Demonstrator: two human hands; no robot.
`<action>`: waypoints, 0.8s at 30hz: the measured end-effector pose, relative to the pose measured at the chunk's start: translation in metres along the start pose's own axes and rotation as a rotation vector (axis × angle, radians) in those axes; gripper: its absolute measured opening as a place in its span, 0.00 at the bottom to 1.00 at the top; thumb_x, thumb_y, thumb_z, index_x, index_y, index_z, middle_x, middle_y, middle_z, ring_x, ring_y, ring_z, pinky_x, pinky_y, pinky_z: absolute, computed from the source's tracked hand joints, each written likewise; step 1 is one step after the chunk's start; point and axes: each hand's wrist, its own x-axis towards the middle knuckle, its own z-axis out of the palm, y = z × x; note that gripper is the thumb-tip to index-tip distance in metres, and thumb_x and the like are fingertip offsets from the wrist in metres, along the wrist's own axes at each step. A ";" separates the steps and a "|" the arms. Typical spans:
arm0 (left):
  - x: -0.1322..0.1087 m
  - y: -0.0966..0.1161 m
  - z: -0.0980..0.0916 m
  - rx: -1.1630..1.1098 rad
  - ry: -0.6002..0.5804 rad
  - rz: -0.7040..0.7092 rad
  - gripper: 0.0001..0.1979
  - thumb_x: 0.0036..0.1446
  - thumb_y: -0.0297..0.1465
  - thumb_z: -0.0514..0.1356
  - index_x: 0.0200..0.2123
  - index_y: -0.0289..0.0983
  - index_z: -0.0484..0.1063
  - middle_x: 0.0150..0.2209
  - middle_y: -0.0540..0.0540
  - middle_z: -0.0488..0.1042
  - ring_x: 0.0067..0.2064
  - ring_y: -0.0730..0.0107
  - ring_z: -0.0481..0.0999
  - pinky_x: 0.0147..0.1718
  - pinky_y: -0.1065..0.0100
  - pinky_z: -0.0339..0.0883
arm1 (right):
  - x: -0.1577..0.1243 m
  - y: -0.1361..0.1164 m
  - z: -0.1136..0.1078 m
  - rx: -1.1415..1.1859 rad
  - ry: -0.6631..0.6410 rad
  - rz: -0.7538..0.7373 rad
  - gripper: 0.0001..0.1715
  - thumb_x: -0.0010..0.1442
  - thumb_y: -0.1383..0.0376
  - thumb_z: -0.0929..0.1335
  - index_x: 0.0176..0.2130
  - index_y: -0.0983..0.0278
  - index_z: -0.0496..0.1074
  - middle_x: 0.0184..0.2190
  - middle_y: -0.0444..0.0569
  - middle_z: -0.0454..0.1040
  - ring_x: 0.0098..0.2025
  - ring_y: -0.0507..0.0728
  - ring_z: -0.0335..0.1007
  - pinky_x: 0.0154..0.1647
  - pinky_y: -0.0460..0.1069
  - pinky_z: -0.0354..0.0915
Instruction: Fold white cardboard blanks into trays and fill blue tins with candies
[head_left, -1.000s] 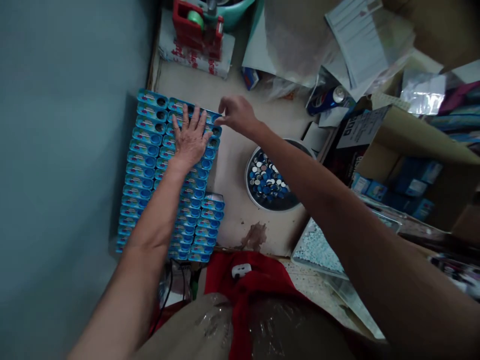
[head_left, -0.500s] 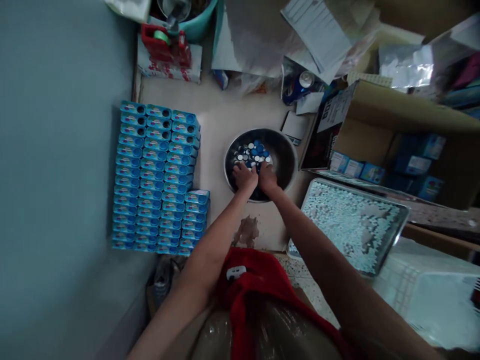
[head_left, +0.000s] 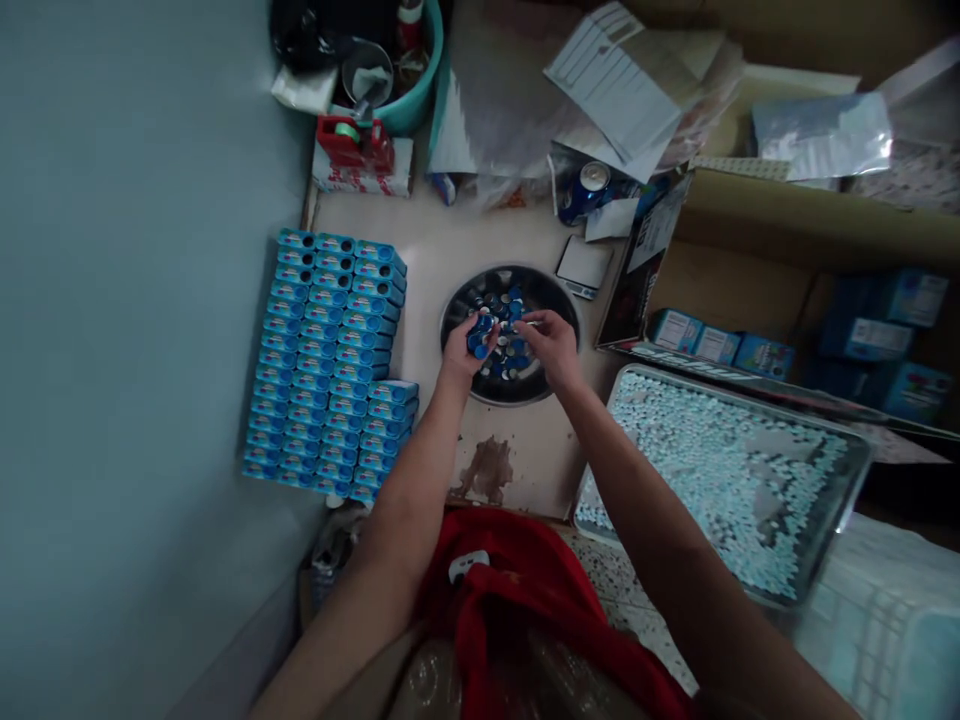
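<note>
A round metal bowl (head_left: 551, 385) holds many small round blue and white caps (head_left: 514, 355). Over its left side, my left hand (head_left: 463, 350) is cupped, palm up, around several blue caps (head_left: 478, 335). My right hand (head_left: 553, 345) is above the right part of the bowl, thumb and fingers pinched on what looks like a single cap, partly hidden by the fingertips. The two hands are close together but apart.
Stacked blue boxes (head_left: 330, 370) stand left by the wall. On the right are a metal tray (head_left: 851, 500) of small pale pieces and a cardboard box (head_left: 750, 270) holding blue boxes. Behind the bowl lie a small scale (head_left: 585, 263), a drink can (head_left: 581, 195) and a red tape dispenser (head_left: 352, 145).
Both hands have risen from the caps inside the bowl. The left now cradles several blue caps, and the right has turned into a pinch. The camera view has shifted slightly.
</note>
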 end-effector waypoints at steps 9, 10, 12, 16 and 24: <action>-0.019 0.006 0.005 -0.209 -0.079 -0.067 0.07 0.70 0.30 0.60 0.40 0.35 0.78 0.35 0.45 0.82 0.45 0.62 0.87 0.55 0.55 0.80 | -0.012 0.000 0.002 0.491 -0.087 0.342 0.09 0.56 0.62 0.75 0.38 0.61 0.77 0.28 0.41 0.75 0.25 0.46 0.68 0.22 0.40 0.63; -0.023 0.009 0.003 -0.220 -0.097 -0.072 0.07 0.70 0.30 0.60 0.40 0.35 0.78 0.35 0.45 0.83 0.45 0.61 0.87 0.55 0.54 0.80 | -0.012 -0.003 0.004 0.503 -0.089 0.342 0.08 0.55 0.66 0.75 0.38 0.61 0.78 0.28 0.41 0.76 0.27 0.47 0.71 0.25 0.40 0.67; -0.032 0.018 -0.003 -0.234 -0.129 -0.079 0.08 0.70 0.30 0.59 0.41 0.35 0.78 0.36 0.44 0.83 0.45 0.61 0.87 0.55 0.54 0.80 | -0.013 -0.010 0.008 0.492 -0.087 0.320 0.13 0.50 0.74 0.74 0.37 0.62 0.78 0.30 0.43 0.79 0.31 0.48 0.76 0.33 0.41 0.74; -0.053 0.048 -0.022 -0.261 -0.166 -0.098 0.09 0.71 0.30 0.58 0.44 0.35 0.79 0.39 0.41 0.85 0.47 0.60 0.87 0.53 0.56 0.81 | -0.011 -0.026 0.025 0.421 -0.129 0.258 0.20 0.46 0.76 0.76 0.40 0.61 0.79 0.33 0.44 0.82 0.35 0.51 0.81 0.42 0.43 0.79; -0.071 0.131 -0.085 -0.363 -0.077 -0.010 0.09 0.71 0.31 0.58 0.45 0.36 0.79 0.41 0.42 0.85 0.43 0.63 0.87 0.46 0.60 0.83 | 0.017 -0.068 0.124 0.010 -0.267 0.056 0.23 0.60 0.44 0.75 0.40 0.59 0.80 0.28 0.48 0.80 0.24 0.55 0.74 0.25 0.50 0.73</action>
